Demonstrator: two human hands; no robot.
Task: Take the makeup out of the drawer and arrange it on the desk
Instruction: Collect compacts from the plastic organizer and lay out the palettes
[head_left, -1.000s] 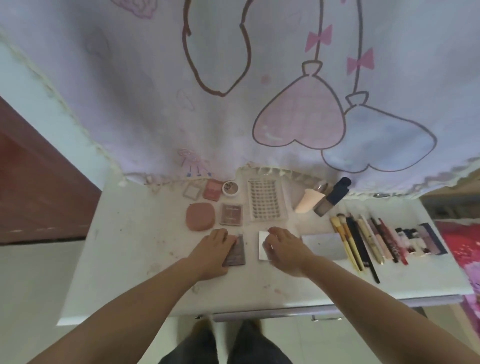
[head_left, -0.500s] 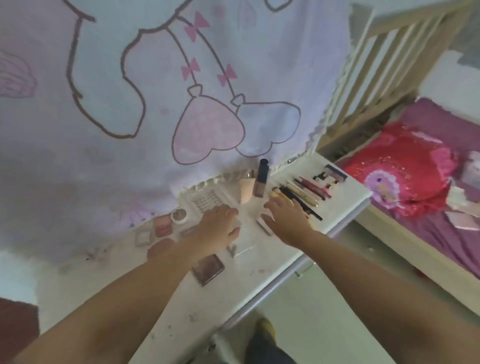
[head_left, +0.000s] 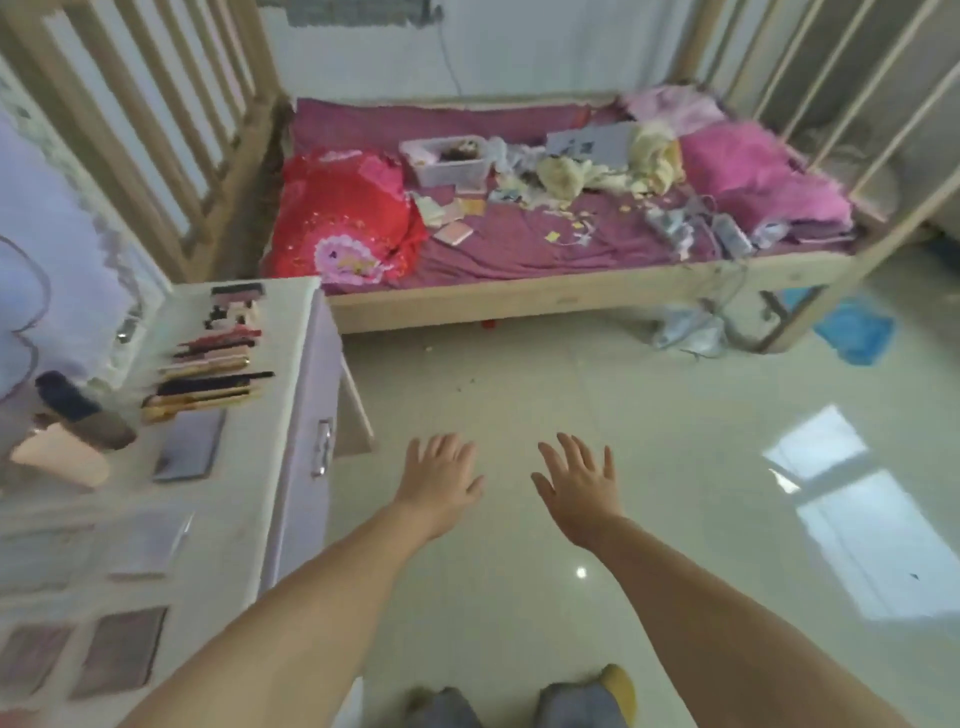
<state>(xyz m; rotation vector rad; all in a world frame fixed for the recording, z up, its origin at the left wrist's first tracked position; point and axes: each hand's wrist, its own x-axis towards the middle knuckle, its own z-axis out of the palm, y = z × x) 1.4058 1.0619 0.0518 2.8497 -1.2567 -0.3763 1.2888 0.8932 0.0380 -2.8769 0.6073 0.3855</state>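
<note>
The white desk fills the left edge of the head view. On it lie a row of brushes and pencils, a foundation bottle with a dark cap, a pale sponge, a grey flat case and brown palettes. The drawer front with its metal handle looks closed. My left hand and my right hand hover over the floor to the right of the desk, fingers spread, holding nothing.
A wooden-framed bed with purple sheets, a red pillow and scattered clutter stands across the room. Glossy tile floor lies between it and me. A printed curtain hangs behind the desk. A blue cloth lies by the bed leg.
The view has swung right, from the desk toward the bed and floor. Both hands have left the desk top and the items there, and now hang spread over the floor.
</note>
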